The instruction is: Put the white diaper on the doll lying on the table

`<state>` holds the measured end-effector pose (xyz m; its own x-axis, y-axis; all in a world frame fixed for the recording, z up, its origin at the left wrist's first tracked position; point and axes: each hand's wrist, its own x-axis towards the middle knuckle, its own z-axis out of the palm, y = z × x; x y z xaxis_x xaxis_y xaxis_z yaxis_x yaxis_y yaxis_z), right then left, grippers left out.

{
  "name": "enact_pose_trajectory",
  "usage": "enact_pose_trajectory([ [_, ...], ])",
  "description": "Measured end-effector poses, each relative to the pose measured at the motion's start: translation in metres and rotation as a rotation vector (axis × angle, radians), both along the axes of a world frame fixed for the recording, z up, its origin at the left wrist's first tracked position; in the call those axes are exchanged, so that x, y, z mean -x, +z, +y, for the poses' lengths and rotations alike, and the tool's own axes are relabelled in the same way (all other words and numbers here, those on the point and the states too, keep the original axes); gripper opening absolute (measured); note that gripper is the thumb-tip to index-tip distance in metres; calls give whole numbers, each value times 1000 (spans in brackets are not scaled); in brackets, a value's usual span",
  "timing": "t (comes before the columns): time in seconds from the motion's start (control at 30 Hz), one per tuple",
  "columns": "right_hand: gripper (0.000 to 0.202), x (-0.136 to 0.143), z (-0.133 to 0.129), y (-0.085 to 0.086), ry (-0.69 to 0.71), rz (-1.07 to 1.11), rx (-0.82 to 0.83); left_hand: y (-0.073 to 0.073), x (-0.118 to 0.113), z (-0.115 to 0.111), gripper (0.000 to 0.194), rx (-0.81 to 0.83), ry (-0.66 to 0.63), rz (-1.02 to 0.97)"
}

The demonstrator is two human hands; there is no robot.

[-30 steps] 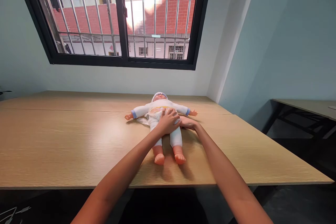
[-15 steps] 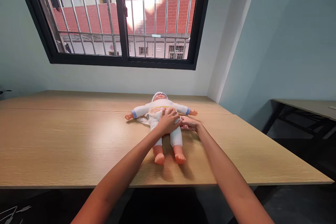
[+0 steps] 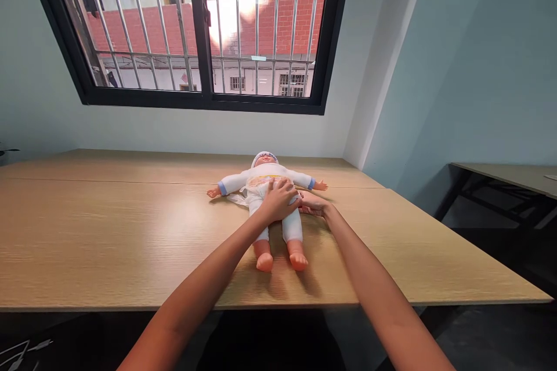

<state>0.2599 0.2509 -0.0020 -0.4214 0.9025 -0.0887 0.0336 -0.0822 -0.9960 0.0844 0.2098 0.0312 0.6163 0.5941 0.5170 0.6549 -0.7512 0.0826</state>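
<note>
A baby doll (image 3: 291,227) in a white outfit with blue cuffs and a white cap lies on its back, arms spread, bare feet towards me. Around its waist is a white diaper (image 3: 257,182) with a yellow-orange printed band. One loose white flap of it sticks out at the doll's hip on the left of the view. My left hand (image 3: 281,202) rests across the front of the diaper, fingers apart. At the hip on the right, my right hand (image 3: 312,203) has its fingers curled in against the diaper's edge; the fingertips are partly hidden.
The doll lies on a wide wooden table (image 3: 130,232) whose front edge runs before me. Behind it are a wall and a barred window (image 3: 204,101). A second dark-legged table (image 3: 505,177) stands to the right. White cables (image 3: 26,351) show low on the left.
</note>
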Motion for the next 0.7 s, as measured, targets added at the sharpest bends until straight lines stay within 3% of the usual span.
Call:
enact_pose_trajectory([
  [0.13, 34, -7, 5, -5, -54, 59, -54, 0, 1, -2, 26, -1, -5, 9],
  [0.33, 33, -19, 16, -17, -279, 206, -20, 3, 1, -5, 26, 0, 13, 51],
  [0.53, 28, -27, 19, -18, -263, 248, 3, 5, 2, -6, 24, 1, 32, 59],
  [0.7, 38, -22, 11, -13, -168, 231, -32, 4, 2, -6, 23, -3, 26, 46],
])
